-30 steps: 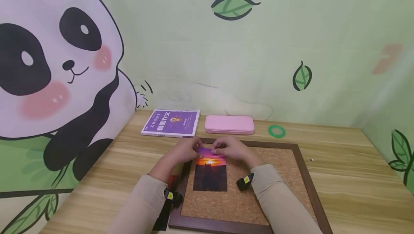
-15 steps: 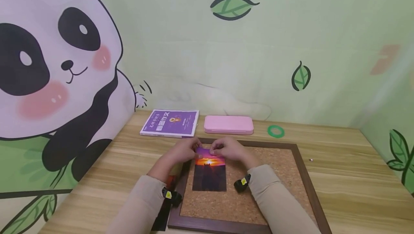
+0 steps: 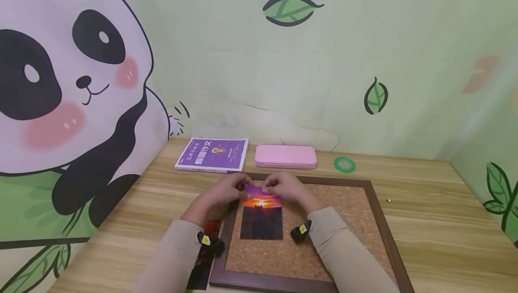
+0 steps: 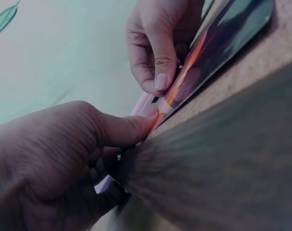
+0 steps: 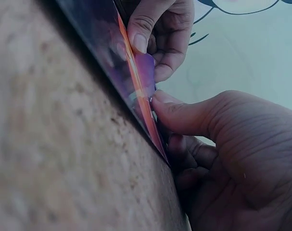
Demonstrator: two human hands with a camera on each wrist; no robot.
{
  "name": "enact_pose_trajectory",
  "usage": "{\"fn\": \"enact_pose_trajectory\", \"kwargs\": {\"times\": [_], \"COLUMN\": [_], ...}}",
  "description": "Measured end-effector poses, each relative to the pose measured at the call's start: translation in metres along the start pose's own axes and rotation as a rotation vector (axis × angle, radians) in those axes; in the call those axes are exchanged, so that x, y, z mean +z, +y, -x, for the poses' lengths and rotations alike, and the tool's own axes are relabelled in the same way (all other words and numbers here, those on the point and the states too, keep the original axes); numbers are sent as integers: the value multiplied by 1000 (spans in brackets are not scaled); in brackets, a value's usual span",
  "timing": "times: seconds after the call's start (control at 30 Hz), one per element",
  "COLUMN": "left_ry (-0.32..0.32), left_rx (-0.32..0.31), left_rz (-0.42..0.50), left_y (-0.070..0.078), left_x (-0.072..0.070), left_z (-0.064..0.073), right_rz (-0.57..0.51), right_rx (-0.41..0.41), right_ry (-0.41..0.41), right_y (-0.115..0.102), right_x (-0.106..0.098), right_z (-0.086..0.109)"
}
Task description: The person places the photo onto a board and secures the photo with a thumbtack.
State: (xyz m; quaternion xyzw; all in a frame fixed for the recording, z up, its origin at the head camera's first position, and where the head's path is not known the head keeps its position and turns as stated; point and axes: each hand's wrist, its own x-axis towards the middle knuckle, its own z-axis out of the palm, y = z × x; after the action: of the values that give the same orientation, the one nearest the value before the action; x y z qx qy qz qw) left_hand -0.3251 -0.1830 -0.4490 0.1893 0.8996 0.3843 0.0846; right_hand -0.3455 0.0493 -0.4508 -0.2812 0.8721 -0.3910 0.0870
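A sunset photo print (image 3: 261,222), purple and orange above and dark below, lies on the left part of a brown-framed corkboard (image 3: 356,221). My left hand (image 3: 224,189) pinches its upper left edge; in the left wrist view that thumb (image 4: 136,129) presses on the print's face. Beside it, my right hand (image 3: 288,187) pinches the top edge near the middle. The right thumb (image 5: 177,113) shows at that edge in the right wrist view, with the other fingers curled behind. Whether a small item sits between the right fingertips, I cannot tell.
Partly beneath my left forearm, another dark-and-red print (image 3: 202,270) lies left of the frame. Behind the board are a purple book (image 3: 216,153), a pink case (image 3: 286,155) and a green ring (image 3: 345,164). A tiny shiny item (image 3: 388,200) lies to the right.
Both hands stay at the print's top edge with hardly any movement. My left forearm has shifted slightly left, uncovering more of the other print. The right wrist has also drifted a little left.
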Motion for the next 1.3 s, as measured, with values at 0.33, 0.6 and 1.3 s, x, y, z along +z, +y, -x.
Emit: {"fn": "enact_pose_trajectory", "kwargs": {"times": [0.33, 0.6, 1.3], "left_ry": [-22, -31, -70], "left_rx": [-9, -13, -37], "left_rz": [74, 80, 100], "left_y": [-1, -2, 0], "left_x": [0, -1, -3], "left_z": [3, 5, 8], "right_rz": [-21, -29, -23], "right_rx": [50, 44, 29], "right_ry": [12, 10, 13], "right_y": [-2, -6, -3], "right_x": [0, 1, 1], "right_z": [2, 4, 3]}}
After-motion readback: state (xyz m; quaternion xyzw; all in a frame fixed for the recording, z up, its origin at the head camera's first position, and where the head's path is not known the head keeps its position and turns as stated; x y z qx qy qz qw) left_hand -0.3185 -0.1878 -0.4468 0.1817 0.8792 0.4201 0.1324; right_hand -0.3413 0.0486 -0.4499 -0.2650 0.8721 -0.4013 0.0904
